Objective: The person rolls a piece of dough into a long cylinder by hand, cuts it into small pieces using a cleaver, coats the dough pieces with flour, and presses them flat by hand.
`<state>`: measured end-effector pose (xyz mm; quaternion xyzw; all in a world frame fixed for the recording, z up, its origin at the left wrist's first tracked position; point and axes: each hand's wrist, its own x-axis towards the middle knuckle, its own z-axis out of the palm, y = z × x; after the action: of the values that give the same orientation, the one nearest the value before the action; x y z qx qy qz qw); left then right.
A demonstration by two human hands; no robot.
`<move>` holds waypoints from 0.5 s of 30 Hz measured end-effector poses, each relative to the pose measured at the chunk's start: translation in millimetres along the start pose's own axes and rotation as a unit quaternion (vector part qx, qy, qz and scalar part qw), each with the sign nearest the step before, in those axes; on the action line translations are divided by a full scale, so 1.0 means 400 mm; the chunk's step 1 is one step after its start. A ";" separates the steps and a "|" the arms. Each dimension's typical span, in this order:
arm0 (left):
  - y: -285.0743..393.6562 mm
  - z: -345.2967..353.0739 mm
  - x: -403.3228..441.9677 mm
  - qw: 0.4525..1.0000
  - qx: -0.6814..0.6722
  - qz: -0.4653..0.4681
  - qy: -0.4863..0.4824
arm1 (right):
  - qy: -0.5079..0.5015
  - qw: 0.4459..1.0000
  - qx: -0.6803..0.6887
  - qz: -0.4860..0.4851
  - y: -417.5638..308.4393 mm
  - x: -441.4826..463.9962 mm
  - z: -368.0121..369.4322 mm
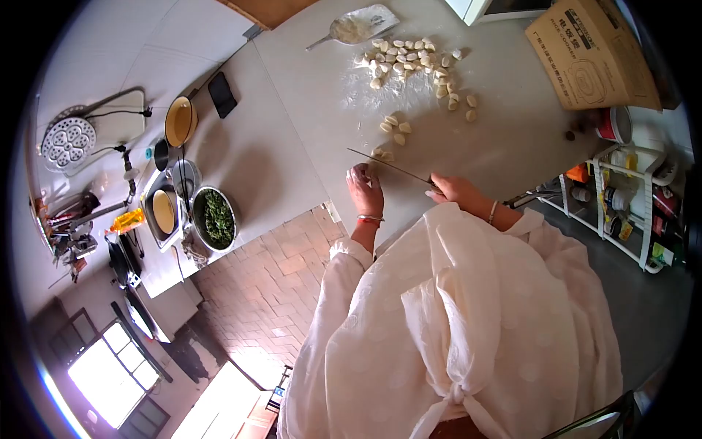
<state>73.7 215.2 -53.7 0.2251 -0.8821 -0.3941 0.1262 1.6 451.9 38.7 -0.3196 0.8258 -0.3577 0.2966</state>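
My right hand (459, 193) is wrapped round the handle of a kitchen knife (398, 169), whose thin blade points up and left over the countertop. Under the blade lies a small piece of pale dough (382, 154). My left hand (365, 192) rests just on the near side of the blade, its fingers bent round more dough (373, 175), mostly hidden by them. A few cut dough pieces (395, 127) lie beyond the knife. Farther off, a large group of floured dough pieces (409, 58) is spread on the counter.
Behind the dough pieces lies a scoop of flour (351, 29). A cardboard rice cooker box (592, 55) stands at the right, above a white rack (614, 197) with jars. At the left are a bowl of chopped greens (215, 219), a yellow bowl (180, 121) and a phone (222, 95).
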 end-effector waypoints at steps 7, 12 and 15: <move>-0.010 -0.004 0.023 0.999 0.030 -0.012 0.030 | -0.066 0.996 -0.056 0.034 -0.048 0.014 -0.022; -0.042 -0.022 0.032 0.998 0.062 0.010 0.005 | -0.090 0.994 -0.046 0.045 -0.059 0.027 -0.014; -0.040 -0.018 0.037 0.996 0.079 0.019 0.028 | -0.099 0.993 -0.047 0.048 -0.075 0.047 -0.014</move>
<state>68.6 193.6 -60.3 0.2281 -0.9108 -0.3142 0.1400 -4.5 424.1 60.3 -0.3268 0.8228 -0.2701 0.3786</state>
